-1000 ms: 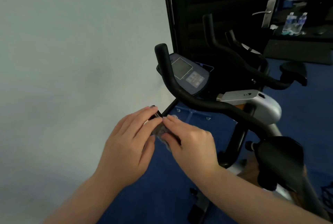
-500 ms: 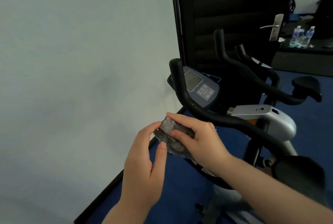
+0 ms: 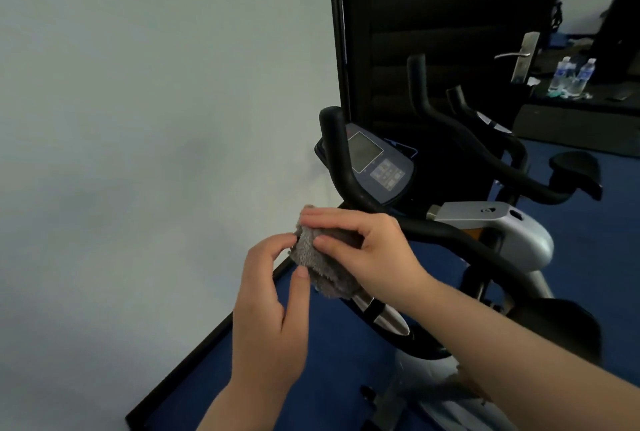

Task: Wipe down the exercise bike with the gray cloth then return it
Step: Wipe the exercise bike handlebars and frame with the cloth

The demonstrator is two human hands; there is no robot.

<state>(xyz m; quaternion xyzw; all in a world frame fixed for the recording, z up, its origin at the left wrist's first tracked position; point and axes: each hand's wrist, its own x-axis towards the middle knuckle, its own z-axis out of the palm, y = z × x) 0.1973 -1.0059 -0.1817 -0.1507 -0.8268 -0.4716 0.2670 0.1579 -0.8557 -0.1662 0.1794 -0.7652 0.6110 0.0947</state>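
Observation:
A fluffy gray cloth (image 3: 323,267) is bunched between both hands, just left of the exercise bike's black handlebar (image 3: 446,233). My right hand (image 3: 367,250) grips its upper part with fingers over the top and thumb in front. My left hand (image 3: 273,299) pinches its left edge with fingertips and thumb. The bike's console (image 3: 377,167) with a screen and buttons sits behind the handlebar's upright left end (image 3: 334,139). A silver-grey frame housing (image 3: 502,226) lies to the right; a black saddle (image 3: 568,330) is partly hidden by my right forearm.
A pale wall (image 3: 138,153) fills the left, its black skirting (image 3: 207,337) running along blue floor (image 3: 329,371). A dark mirror or door panel (image 3: 433,32) stands behind the bike, showing a second handlebar (image 3: 485,153), a door handle (image 3: 516,54) and two water bottles (image 3: 571,77).
The cloth has come out from between my hands and now shows as a bunched gray wad. Both hands have shifted slightly right, toward the handlebar, and the view has dropped a little.

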